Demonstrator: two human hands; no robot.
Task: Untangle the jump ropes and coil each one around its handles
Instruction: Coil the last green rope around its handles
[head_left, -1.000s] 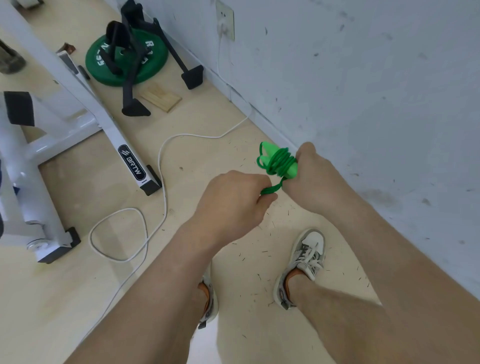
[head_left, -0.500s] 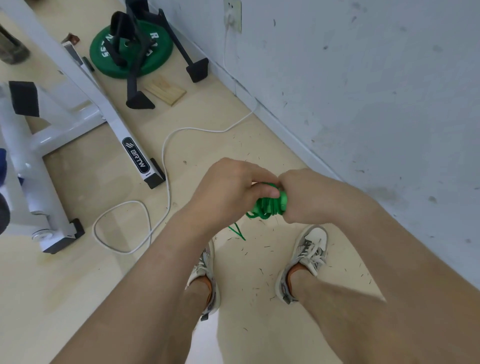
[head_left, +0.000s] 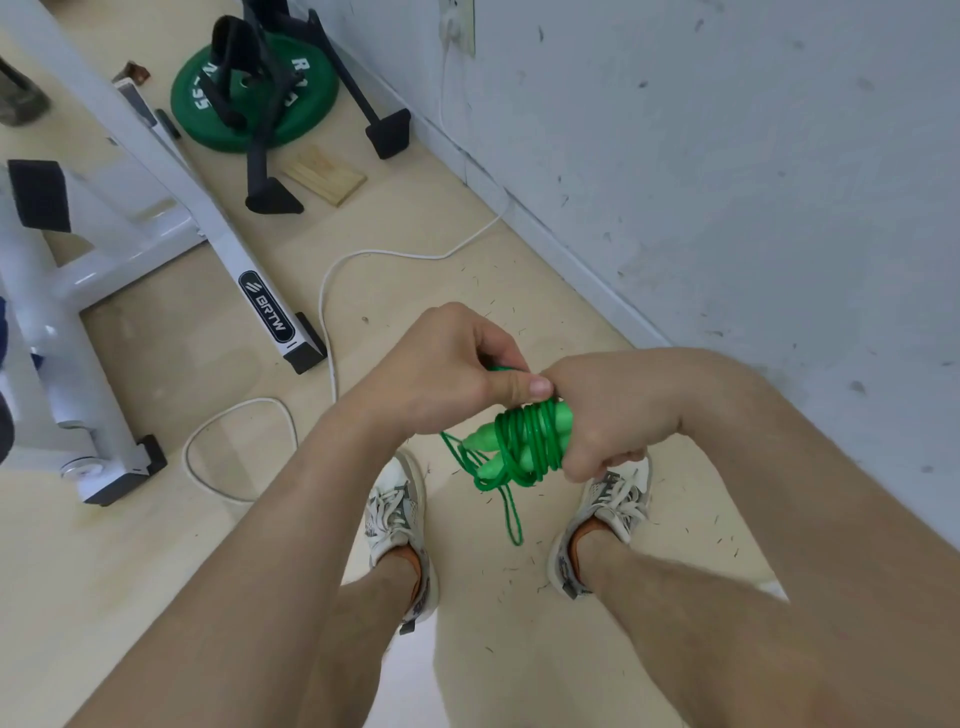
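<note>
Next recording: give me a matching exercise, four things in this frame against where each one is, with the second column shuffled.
1. green jump rope
2. green weight plate
3. white cable
4. wooden block

a. trails in loops from the wall outlet
b. lies on the floor beside a foot of the black stand
c. coiled around its handles, gripped by the right hand
d. flat on the floor, partly under the black stand

Pairs: 1-c, 2-d, 3-a, 4-b

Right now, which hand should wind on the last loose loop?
Left. The right hand grips the handles, holding the coil together. The left hand only pinches cord at the coil's top, so it can likely release and take the loose loop hanging below.
</note>
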